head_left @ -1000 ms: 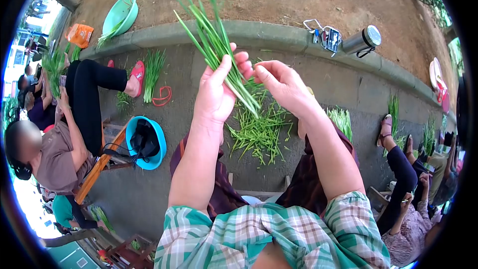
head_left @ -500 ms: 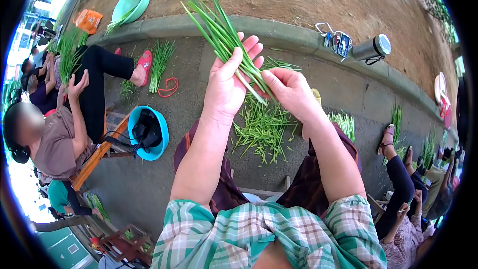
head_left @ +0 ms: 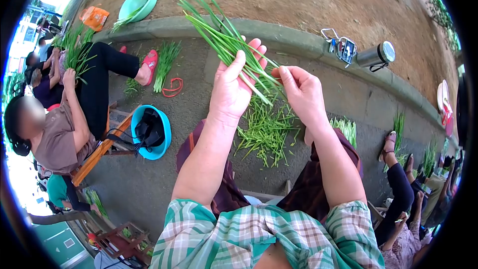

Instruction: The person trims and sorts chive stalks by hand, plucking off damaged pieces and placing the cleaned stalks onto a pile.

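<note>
My left hand (head_left: 230, 87), palm up, holds a bunch of garlic chives (head_left: 221, 44), with its thumb pressed across the green stalks. Their long tips point up and left; the paler ends stick out below my fingers. To the right, my right hand (head_left: 303, 92) pinches a thin stalk between thumb and forefinger, apart from the bunch's lower ends. On the ground beneath both hands lies a pile of short cut green pieces (head_left: 266, 132). Another bundle of chives (head_left: 344, 130) rests beside my right knee.
At left, a person (head_left: 64, 129) sits on a wooden chair holding chives. A blue basin (head_left: 164, 142) with a black bag stands beside them. On the curb (head_left: 164, 27) are a green basin (head_left: 142, 2), a metal flask (head_left: 371, 56) and a small tool box (head_left: 346, 51). More people sit at right.
My right hand has moved slightly right and away from the bunch, now pinching a single thin stalk. The bunch has tilted further left. The seated person's raised hand has come to their chives.
</note>
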Demonstrator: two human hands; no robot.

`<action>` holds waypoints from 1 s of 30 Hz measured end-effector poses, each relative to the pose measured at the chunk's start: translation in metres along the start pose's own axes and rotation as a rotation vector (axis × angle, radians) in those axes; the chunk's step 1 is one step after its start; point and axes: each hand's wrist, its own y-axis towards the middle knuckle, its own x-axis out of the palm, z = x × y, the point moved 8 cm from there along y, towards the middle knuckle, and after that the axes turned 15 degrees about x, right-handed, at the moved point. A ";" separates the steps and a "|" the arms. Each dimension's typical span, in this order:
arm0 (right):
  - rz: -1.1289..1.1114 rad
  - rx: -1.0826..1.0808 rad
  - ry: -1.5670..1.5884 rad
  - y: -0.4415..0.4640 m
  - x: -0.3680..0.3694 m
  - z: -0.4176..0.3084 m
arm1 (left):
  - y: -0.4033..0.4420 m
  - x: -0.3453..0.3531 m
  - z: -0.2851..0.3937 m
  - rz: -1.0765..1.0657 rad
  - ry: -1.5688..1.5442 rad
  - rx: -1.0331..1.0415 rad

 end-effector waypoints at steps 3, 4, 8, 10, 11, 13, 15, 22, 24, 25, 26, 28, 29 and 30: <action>-0.014 0.007 -0.176 -0.006 0.003 -0.003 | 0.000 0.000 0.001 -0.004 0.013 0.023; -0.032 0.012 -0.211 -0.006 0.006 -0.001 | -0.001 0.000 0.002 0.015 0.010 0.022; -0.121 0.001 -0.252 -0.010 0.016 0.000 | 0.000 -0.007 -0.001 0.048 0.016 0.030; -0.145 0.007 -0.244 -0.012 0.019 -0.001 | 0.000 -0.009 -0.001 0.067 -0.006 0.038; -0.169 0.016 -0.236 -0.013 0.022 -0.001 | 0.000 -0.010 -0.002 0.054 -0.010 0.038; -0.192 0.021 -0.229 -0.014 0.024 0.000 | 0.000 -0.010 -0.003 0.039 -0.015 0.040; -0.234 0.021 -0.240 -0.014 0.030 0.004 | 0.000 -0.007 -0.004 0.020 -0.028 0.036; -0.243 0.017 -0.289 -0.011 0.028 0.007 | -0.003 -0.008 -0.003 -0.014 0.036 0.005; -0.124 -0.054 -0.063 -0.001 0.014 0.003 | -0.006 -0.006 -0.007 -0.064 0.228 -0.038; -0.084 -0.022 -0.027 0.004 0.005 0.002 | -0.008 -0.004 -0.008 -0.060 0.294 -0.054; -0.069 -0.057 0.074 0.007 -0.003 -0.004 | -0.011 -0.001 -0.010 -0.069 0.286 -0.070; -0.038 -0.007 0.261 0.015 -0.019 -0.009 | -0.015 0.004 -0.012 -0.140 0.450 -0.076; -0.044 0.030 0.360 0.019 -0.025 -0.008 | -0.016 0.006 -0.015 -0.160 0.476 -0.087; -0.026 0.033 0.357 0.020 -0.032 -0.011 | -0.018 0.009 -0.016 -0.170 0.469 -0.101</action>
